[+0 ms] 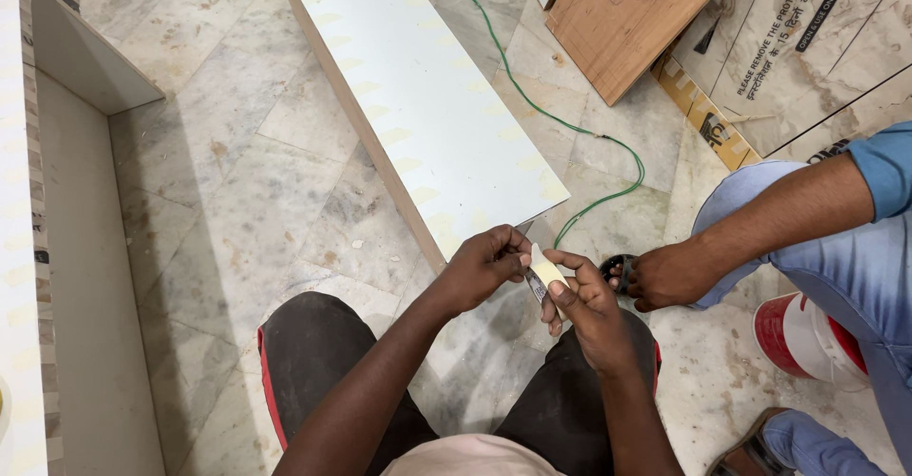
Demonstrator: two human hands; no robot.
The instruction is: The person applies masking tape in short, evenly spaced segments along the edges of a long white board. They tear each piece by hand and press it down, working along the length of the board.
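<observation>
The left hand point(484, 269) and the right hand point(591, 307) meet just below the near corner of the long white board point(418, 96) that lies on the marble floor point(237, 200). Between them sits a small pale-yellow strip point(546, 269) with a dark printed end — what it is made of cannot be told. The left hand's fingers are closed together, pinching the strip's upper edge; the right hand's thumb and forefinger are clamped on its lower part, with the dark end hanging below them. The strip is held in the air, just off the board's near corner and above the person's dark-trousered knees point(323, 362).

A thin green wire point(570, 124) runs along the floor on the far side of the board, curls round, and comes back toward the board's near corner. Right of the board's corner, a co-worker's hand point(670, 275) in a blue sleeve rests on a small dark round object point(616, 269) on the floor; whether that hand grips it cannot be told. Farther right of the board stands a red-and-white bucket point(807, 338). Beyond the board's far end lies a brown wooden panel point(627, 10) beside flattened cardboard point(703, 105). Well left of the board, a white cabinet carcass point(66, 248) stands open
</observation>
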